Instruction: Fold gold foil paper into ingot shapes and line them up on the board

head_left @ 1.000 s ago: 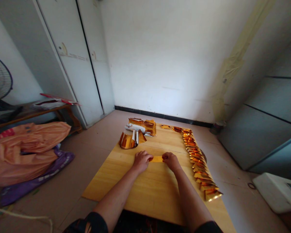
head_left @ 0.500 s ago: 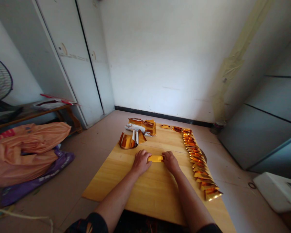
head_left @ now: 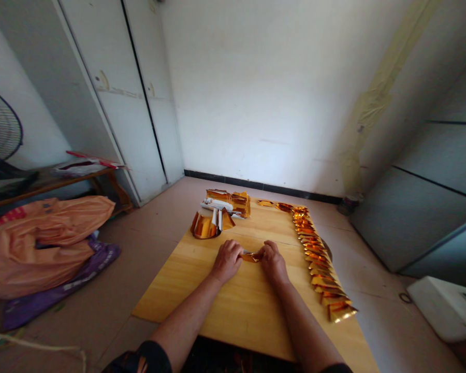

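Left hand point(head_left: 228, 259) grips the left end of a foil piece point(head_left: 250, 257), right hand point(head_left: 272, 260) the right end; piece sits mid-counter point(head_left: 248, 305), between side edges, contact with the top unclear. Risk: uneven pull could tear or skew thin foil; a stray right arm could knock the row. Count: two hands, one held piece, two sheet bundles point(head_left: 205, 226) near far left corner, one foil row point(head_left: 320, 264) along right edge, pieces too overlapped to count.
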`<act>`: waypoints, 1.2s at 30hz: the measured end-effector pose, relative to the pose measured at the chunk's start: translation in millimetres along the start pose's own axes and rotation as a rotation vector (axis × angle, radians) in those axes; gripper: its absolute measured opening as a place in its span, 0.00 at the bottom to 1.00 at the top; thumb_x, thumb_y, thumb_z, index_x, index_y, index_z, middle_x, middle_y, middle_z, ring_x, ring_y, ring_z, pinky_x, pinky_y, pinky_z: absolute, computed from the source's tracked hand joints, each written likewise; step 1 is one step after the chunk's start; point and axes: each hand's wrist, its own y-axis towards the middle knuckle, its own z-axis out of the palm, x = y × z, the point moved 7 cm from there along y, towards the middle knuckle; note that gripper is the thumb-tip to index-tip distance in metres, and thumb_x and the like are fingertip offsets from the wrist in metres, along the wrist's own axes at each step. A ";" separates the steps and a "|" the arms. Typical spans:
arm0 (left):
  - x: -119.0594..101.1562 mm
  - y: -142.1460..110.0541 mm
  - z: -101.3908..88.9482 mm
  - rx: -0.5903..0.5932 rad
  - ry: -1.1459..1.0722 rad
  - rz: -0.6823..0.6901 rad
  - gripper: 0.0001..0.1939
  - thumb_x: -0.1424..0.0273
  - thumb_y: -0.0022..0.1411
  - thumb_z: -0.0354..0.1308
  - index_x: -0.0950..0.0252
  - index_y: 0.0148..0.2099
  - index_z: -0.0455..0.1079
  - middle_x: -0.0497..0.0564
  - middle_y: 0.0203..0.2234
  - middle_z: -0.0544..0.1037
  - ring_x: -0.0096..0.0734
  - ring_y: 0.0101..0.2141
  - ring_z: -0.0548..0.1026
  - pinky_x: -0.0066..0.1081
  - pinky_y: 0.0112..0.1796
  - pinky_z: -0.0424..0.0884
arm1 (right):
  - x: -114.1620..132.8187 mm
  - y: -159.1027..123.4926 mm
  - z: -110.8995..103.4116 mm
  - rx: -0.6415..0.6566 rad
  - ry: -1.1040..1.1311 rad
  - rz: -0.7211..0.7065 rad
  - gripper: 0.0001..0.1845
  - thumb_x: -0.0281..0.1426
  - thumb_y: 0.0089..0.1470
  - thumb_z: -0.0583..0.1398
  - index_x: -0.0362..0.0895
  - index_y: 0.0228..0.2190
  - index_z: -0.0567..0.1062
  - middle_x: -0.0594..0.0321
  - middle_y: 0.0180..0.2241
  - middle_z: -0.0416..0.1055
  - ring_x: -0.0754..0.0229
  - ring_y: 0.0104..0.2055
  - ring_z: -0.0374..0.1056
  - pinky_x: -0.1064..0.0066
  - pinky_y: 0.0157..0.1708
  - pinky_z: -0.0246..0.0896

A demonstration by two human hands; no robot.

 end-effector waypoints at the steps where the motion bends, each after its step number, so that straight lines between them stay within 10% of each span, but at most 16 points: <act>1: -0.6 -0.2 -0.1 0.002 0.003 0.006 0.08 0.79 0.53 0.52 0.62 0.34 0.66 0.51 0.36 0.69 0.36 0.42 0.65 0.34 0.42 0.61 | 2.1 -1.9 -1.0 -0.004 -0.008 -0.013 0.14 0.21 0.52 0.51 0.47 0.31 0.74 0.61 0.49 0.66 0.63 0.41 0.68 0.74 0.39 0.60; 36: -2.2 -3.9 2.5 -0.043 0.087 0.059 0.10 0.75 0.62 0.48 0.62 0.31 0.67 0.51 0.28 0.73 0.34 0.35 0.68 0.34 0.41 0.60 | 32.0 -13.5 -7.2 0.027 -0.250 -0.259 0.09 0.28 0.57 0.53 0.45 0.30 0.73 0.61 0.31 0.73 0.59 0.38 0.62 0.69 0.42 0.44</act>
